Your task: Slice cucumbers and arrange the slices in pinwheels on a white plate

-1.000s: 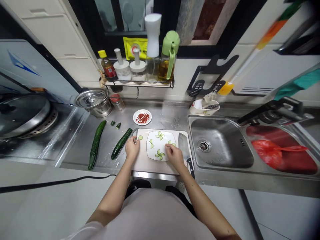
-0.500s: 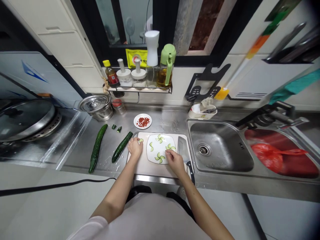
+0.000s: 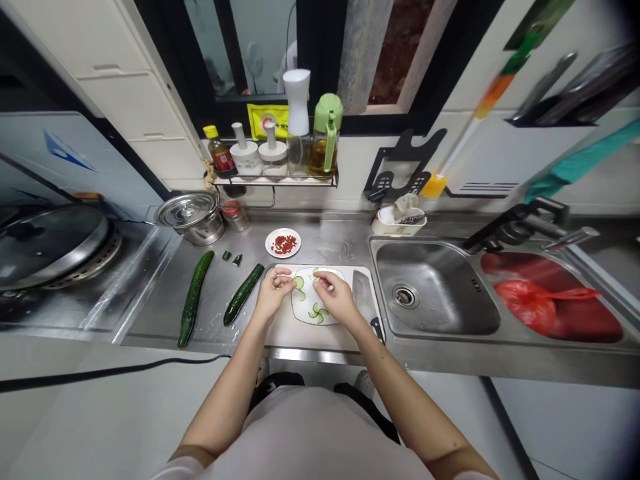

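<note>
My left hand (image 3: 274, 293) is closed in a pinch on a thin pale-green cucumber slice (image 3: 299, 283), held over the left part of a white squarish plate (image 3: 301, 313). My right hand (image 3: 337, 297) hovers above the plate's right side, fingertips pressed together; whatever they may hold cannot be made out. On the plate lies a pinwheel of curved cucumber slices (image 3: 318, 313), with more slices partly hidden behind the hands. The plate rests on a pale cutting board (image 3: 283, 337). A cleaver (image 3: 364, 293) lies along the board's right edge.
Left of the board lie two whole-looking cucumbers (image 3: 243, 295) and two small cut ends (image 3: 237, 260). Behind the board stands a small dish (image 3: 269, 248) of red bits. A sink (image 3: 440, 293) is at the right, a lidded steel pot (image 3: 205, 227) at the back left.
My left hand has lifted from the board's left side toward the plate with a cucumber slice. My right hand has moved left and up over the plate. The view has shifted slightly.
</note>
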The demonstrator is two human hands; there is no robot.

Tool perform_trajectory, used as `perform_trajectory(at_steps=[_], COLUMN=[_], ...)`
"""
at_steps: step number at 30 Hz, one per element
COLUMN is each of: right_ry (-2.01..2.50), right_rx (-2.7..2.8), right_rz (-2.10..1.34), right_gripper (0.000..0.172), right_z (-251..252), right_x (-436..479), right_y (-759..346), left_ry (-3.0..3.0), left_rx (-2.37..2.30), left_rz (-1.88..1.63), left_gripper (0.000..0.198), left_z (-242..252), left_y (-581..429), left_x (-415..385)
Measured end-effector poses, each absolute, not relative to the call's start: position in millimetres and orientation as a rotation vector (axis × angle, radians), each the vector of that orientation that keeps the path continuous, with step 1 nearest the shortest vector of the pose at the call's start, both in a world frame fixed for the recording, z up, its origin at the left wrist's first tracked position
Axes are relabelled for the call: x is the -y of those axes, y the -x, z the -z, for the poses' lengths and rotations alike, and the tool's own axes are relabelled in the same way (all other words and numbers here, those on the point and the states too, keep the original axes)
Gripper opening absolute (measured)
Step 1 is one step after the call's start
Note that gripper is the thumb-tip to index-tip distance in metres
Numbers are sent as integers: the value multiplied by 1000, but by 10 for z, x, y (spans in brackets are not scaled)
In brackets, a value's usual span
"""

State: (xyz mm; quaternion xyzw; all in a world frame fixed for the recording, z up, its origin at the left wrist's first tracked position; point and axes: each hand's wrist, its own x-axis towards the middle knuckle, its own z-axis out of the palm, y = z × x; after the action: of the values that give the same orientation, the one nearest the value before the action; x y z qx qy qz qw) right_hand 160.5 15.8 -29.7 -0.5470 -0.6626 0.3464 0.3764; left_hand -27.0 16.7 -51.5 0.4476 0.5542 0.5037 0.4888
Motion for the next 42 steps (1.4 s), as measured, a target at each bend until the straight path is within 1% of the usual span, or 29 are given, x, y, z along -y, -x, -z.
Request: perform_trajectory(at_steps=[5, 11, 14, 19, 22, 24, 26, 29, 32, 36, 42], right_ry=[1219, 1206, 1212, 1230, 1243, 1231, 1213, 1159, 1085, 1040, 1087], right_rx=[1659, 1514, 1441, 1235, 1131, 1117, 1149, 1265, 1422, 1592, 1658], right_rz=[-1119, -1271, -1348, -1613, -1703, -1671, -1590, -1449, -1308, -1217, -1208], right_gripper=[23, 23, 21, 20, 22, 22, 22, 22, 20, 20, 21], right_z=[119, 117, 101, 103, 147, 176, 193, 194, 183, 180, 196], right_x=[-204, -173, -164, -166, -172, -171, -170, -172, -174, -156, -129], right_y=[-1441, -1441, -1454, -1454, -1454, -1461, -1477, -1511, -1548, -1581, -1575], left_ry=[-1192, -1345, -1472, -1835, -1844, -1653, -1337, -895, -634, -500, -494], left_rx=[-1275, -1271, -1344, -1598, -1652, -1615, -1517, -1310, -1163, -1087, -1062], left_rz=[-1160, -1167, -1156, -1068, -1077, -1175, -1237, -1149, -1026, -985, -1090], left_gripper=[41, 36, 32, 26, 27, 32, 37, 44, 50, 54, 63], left_z=[189, 95, 72, 6, 23, 72, 131, 183, 160, 86, 69], left_y=[187, 144, 125, 96, 50, 4, -42, -80, -62, -1, 35], left_x=[-27, 34, 66, 121, 160, 195, 234, 278, 268, 199, 140])
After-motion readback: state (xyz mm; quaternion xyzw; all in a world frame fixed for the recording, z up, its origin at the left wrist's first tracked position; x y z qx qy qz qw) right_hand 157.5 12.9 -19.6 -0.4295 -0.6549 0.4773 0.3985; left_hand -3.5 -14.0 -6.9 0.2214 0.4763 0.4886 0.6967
